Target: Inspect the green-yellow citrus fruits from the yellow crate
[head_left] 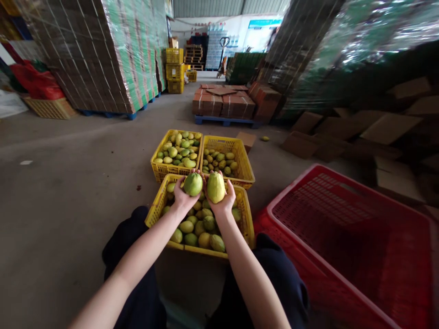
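Note:
My left hand (181, 199) holds a round green papaya (193, 184), its fingers curled behind the fruit. In my right hand (225, 204) is a longer, yellow-green, ridged papaya (216, 187), cradled with the thumb at its right side. The two fruits are side by side, slightly apart. Beneath both hands stands the near yellow crate (250, 228), holding many green and yellow papayas (204, 240). Just beyond it are a fuller left crate (158, 170) and a right crate (245, 167) with a lower layer of fruit.
A large red crate (318, 256) is at my right. Flattened cardboard (346, 125) lies behind it. Strapped cartons (222, 104) rest on a blue pallet (219, 120) ahead. Tall wrapped stacks (133, 50) flank the floor, and one loose fruit (265, 138) lies there.

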{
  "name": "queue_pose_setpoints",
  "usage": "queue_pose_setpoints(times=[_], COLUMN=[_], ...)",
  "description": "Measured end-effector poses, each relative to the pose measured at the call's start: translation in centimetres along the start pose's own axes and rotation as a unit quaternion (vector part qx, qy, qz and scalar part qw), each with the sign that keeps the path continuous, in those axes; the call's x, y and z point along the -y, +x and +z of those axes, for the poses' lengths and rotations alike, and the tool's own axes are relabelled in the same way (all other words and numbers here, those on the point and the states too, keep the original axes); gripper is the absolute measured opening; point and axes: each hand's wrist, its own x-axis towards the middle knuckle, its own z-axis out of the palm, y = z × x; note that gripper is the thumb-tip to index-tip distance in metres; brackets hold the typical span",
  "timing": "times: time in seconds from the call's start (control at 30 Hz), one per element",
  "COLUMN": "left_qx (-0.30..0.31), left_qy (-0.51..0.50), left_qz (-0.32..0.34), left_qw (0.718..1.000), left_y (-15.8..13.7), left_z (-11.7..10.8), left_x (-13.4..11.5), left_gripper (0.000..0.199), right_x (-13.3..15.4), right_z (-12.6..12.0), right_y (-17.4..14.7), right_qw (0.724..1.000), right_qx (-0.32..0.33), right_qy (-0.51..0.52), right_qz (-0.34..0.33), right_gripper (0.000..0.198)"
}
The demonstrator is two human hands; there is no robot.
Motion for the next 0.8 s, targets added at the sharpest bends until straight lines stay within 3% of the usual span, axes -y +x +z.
queue_pose_setpoints(times=[0.23,0.37,0.5,0.6,0.7,0.8], left_qx=[-0.012,-0.04,-0.097,-0.153,-0.181,-0.19], left_qy=[-0.008,-0.03,-0.053,-0.059,-0.064,-0.062], left_qz=[-0.012,-0.03,-0.017,-0.004,-0.008,-0.02], left_qw=[1.0,0.998,0.994,0.986,0.981,0.98], left_y=[-0.1,0.1,0.7,0.7,0.3,-0.5], left_z=[0.2,0.2,-0.2,-0.4,-0.3,0.1], left_x=[-0.1,-0.7,-1.7,-2.8,-4.1,-5.5], left_gripper=[0.035,0.037,0.038,0.036,0.032,0.03], right_x=[-0.2,-0.5,-1.6,-3.1,-4.9,-7.1], right_z=[-0.3,-1.0,-3.8,-6.7,-8.5,-7.7], right_y=[0.2,0.6,1.4,1.0,0.3,1.3], right_qw=[1.0,1.0,0.994,0.981,0.963,0.975], right_qx=[0.007,-0.028,-0.071,-0.09,-0.083,-0.008], right_qy=[-0.005,-0.013,-0.074,-0.135,-0.192,-0.183], right_qz=[-0.006,0.006,0.041,0.107,0.17,0.127], right_gripper=[0.041,0.033,0.02,0.009,0.009,0.023])
